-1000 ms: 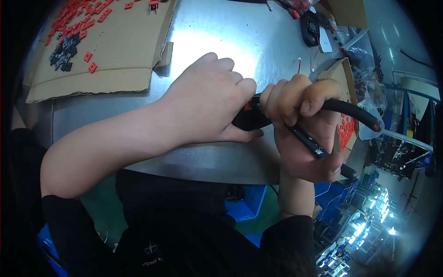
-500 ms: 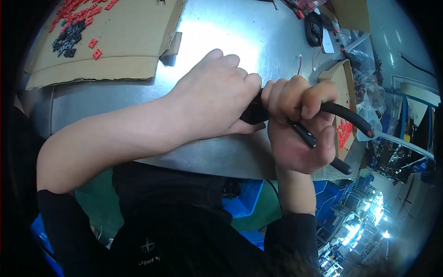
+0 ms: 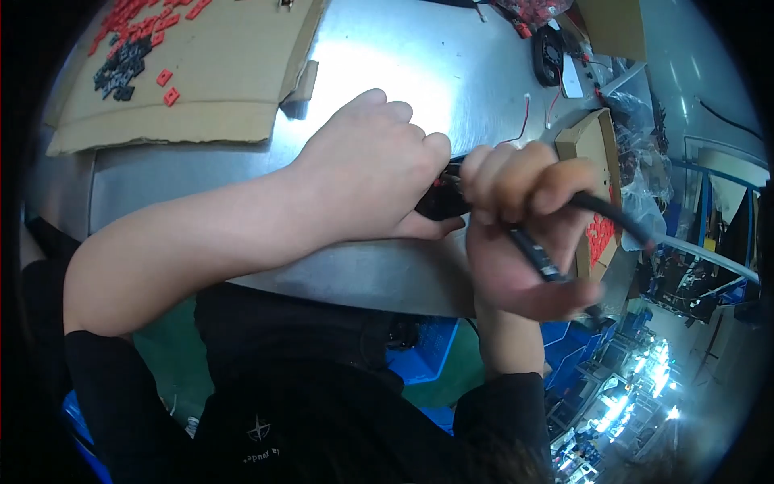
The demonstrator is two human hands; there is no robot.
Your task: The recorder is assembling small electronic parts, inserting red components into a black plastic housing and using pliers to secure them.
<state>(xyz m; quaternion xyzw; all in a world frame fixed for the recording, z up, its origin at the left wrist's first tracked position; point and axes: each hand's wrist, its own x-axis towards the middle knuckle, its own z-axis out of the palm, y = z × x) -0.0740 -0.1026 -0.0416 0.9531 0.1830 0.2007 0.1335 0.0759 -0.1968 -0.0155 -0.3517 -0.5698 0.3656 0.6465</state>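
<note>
My left hand (image 3: 375, 165) is closed around a small black part (image 3: 442, 200) at the middle, over the front of the metal table. A bit of red shows on that part, and most of it is hidden by the fingers. Just to its right, my right hand (image 3: 528, 218), slightly blurred, grips black-handled pliers (image 3: 532, 252). The fingers curl over one handle and the palm and thumb lie along the other, the two handles spread apart. The pliers' jaws are hidden beside the black part, so I cannot tell if they touch it.
A cardboard tray (image 3: 177, 121) with red and black plastic pieces lies at the far left. On the right stands a cardboard box (image 3: 588, 141) with red pieces. Behind it are a black fan (image 3: 548, 55) and thin wires (image 3: 526, 117). A blue crate (image 3: 427, 351) sits below the table edge.
My right hand has tilted and shifted slightly, turning the pliers' handles downward. The black part shows a little more between the hands. My left hand has barely moved.
</note>
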